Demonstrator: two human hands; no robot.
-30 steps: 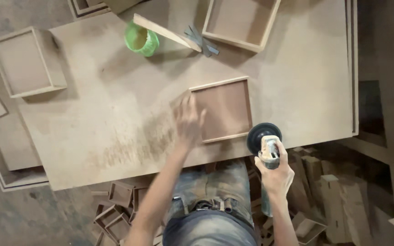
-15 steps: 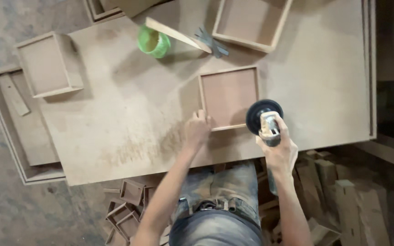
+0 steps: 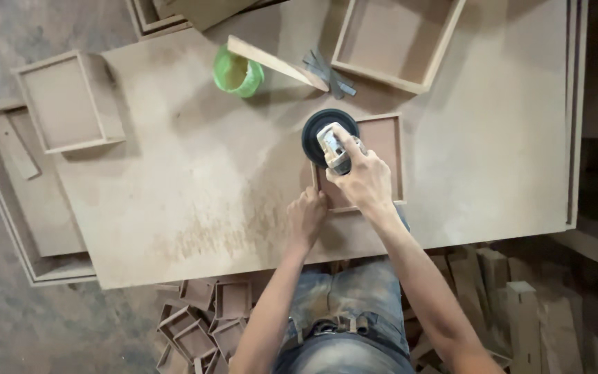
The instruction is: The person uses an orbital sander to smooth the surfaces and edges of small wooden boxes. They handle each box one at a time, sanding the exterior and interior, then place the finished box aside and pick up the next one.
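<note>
A small shallow wooden tray point(image 3: 375, 156) is lying flat near the front edge of the desk point(image 3: 195, 201), which is really just a big dusty sheet of board. The right hand point(image 3: 363, 179) is wrapped tight around the pale body of a disc sander point(image 3: 328, 138), and the black round pad is set over the tray's top left corner (whether the pad is actually touching the wood can't be told from above). The left hand point(image 3: 307, 216) is pressed against the tray's lower left corner, fingers curled onto the rim, nothing actually gripped in it.

Further back on the desk a green cup point(image 3: 237, 71) is seen, with a long wooden strip point(image 3: 278, 62) laid across its rim and running off to the right. Just past the strip's end some grey metal brackets point(image 3: 328, 71) are lying flat. A larger open wooden box point(image 3: 396, 41) is parked at the back, well apart from the tray. Another shallow box point(image 3: 70, 100) is hung half over the desk's left corner.

Down on the floor, a heap of small wooden frames point(image 3: 202, 322) is piled just left of the person's legs, and blocky offcuts point(image 3: 493, 291) are stacked on the right.
</note>
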